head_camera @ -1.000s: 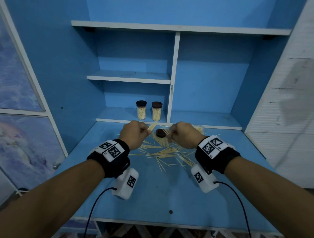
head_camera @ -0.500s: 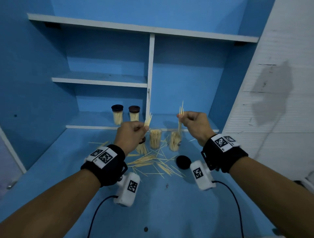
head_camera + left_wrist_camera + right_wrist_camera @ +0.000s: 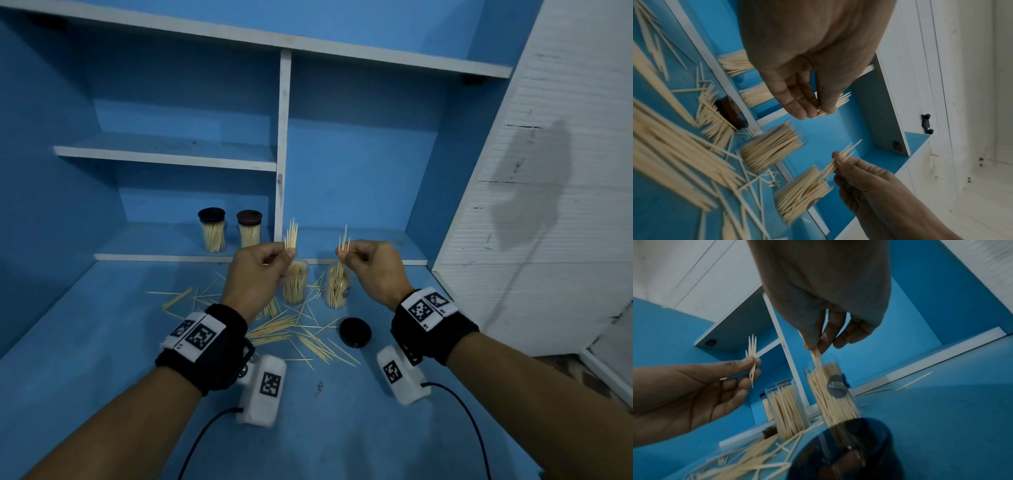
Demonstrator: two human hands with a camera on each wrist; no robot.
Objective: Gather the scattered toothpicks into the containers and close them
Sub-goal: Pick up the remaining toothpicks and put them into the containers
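My left hand (image 3: 289, 251) pinches a small upright bundle of toothpicks (image 3: 291, 235) above the left open clear container (image 3: 295, 282). My right hand (image 3: 340, 253) pinches a few toothpicks (image 3: 343, 241) whose lower ends reach into the right open container (image 3: 337, 287). Both containers stand nearly full on the blue table (image 3: 102, 325). In the right wrist view my thumb and fingers (image 3: 816, 345) hold the sticks over that container (image 3: 834, 395). The left wrist view shows my left hand (image 3: 822, 110) holding its bundle (image 3: 840, 100). Loose toothpicks (image 3: 291, 330) lie scattered in front of the containers.
A black lid (image 3: 355, 331) lies on the table right of the scattered sticks. Two closed, lidded containers (image 3: 212, 234) (image 3: 249, 229) stand on the low shelf behind. A brown lid (image 3: 729, 113) among toothpicks is hidden by my left hand in the head view. A white wall (image 3: 548, 205) borders the right.
Both hands have risen from the pile with toothpicks pinched. The right hand has moved over the right container and its sticks now dip in. The left bundle stands more upright.
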